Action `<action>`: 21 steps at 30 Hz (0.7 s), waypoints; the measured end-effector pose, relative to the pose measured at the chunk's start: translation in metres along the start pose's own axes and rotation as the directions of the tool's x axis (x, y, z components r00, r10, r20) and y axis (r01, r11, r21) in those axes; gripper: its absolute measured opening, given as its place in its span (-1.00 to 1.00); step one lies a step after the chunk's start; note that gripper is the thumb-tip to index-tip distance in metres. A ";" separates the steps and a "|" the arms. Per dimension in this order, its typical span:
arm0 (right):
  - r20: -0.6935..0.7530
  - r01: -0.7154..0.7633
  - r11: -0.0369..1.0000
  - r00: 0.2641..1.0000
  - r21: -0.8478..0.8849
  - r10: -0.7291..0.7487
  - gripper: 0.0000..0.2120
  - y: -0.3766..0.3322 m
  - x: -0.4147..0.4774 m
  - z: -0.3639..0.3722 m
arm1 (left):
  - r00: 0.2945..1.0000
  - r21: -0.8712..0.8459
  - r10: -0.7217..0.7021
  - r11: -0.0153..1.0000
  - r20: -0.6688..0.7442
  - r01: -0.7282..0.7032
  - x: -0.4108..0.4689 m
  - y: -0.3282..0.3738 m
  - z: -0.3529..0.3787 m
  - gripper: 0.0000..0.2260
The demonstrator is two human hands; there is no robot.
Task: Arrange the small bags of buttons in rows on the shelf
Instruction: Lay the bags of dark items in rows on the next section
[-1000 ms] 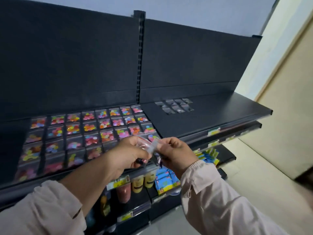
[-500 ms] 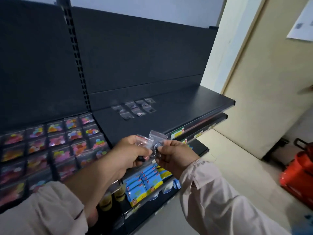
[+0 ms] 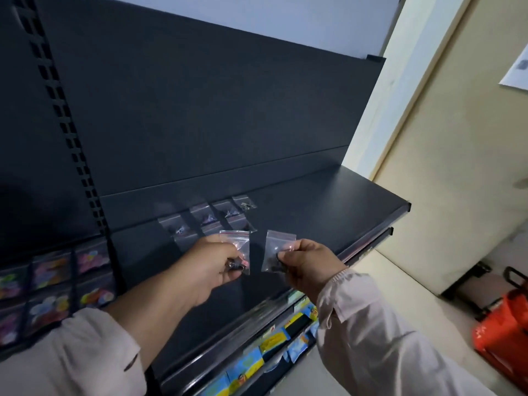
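Bunched a moment ago, the left button bag (image 3: 238,247) is now pinched by the left hand (image 3: 210,262) and the right button bag (image 3: 275,248) by the right hand (image 3: 310,264), apart above the shelf (image 3: 328,218), ready for the far rows (image 3: 208,217)

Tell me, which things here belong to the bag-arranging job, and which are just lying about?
Belong:
small clear zip bag in the left hand
second clear zip bag in the right hand
clear bags already laid out
dark metal shelf

Lying about:
yellow-and-blue packets lower down
orange container, far right
white paper, upper right
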State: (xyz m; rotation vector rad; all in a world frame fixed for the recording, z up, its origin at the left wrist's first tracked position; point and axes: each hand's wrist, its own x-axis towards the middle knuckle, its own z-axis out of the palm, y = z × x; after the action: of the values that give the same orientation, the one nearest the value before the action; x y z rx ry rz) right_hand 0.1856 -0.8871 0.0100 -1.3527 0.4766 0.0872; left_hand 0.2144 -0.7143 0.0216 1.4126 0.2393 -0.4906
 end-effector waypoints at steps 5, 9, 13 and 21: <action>-0.001 -0.023 0.996 1.000 -0.089 0.023 -0.78 -0.017 0.052 -0.013 | 0.987 0.000 0.032 0.999 -0.157 -0.032 0.035 0.012 -0.008 -0.84; -0.011 0.033 0.964 0.999 -0.263 -0.038 -0.83 -0.032 0.102 -0.022 | 0.964 0.059 0.100 0.994 -0.245 -0.088 0.059 0.020 -0.005 -0.82; 0.036 0.059 0.937 0.998 -0.344 -0.050 -0.82 -0.049 0.155 -0.031 | 0.948 0.046 0.098 0.995 -0.301 -0.088 0.084 0.024 0.010 -0.83; 0.193 -0.059 0.957 0.974 -0.285 0.118 -0.79 -0.076 0.250 -0.028 | 0.859 0.002 0.118 0.991 -0.498 -0.135 0.121 0.030 0.047 -0.84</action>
State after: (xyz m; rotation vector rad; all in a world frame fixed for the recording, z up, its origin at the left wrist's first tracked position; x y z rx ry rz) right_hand 0.4285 -0.9833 -0.0182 -1.5774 0.3559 0.3791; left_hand 0.3291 -0.7808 0.0021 1.4935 0.5641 -0.0008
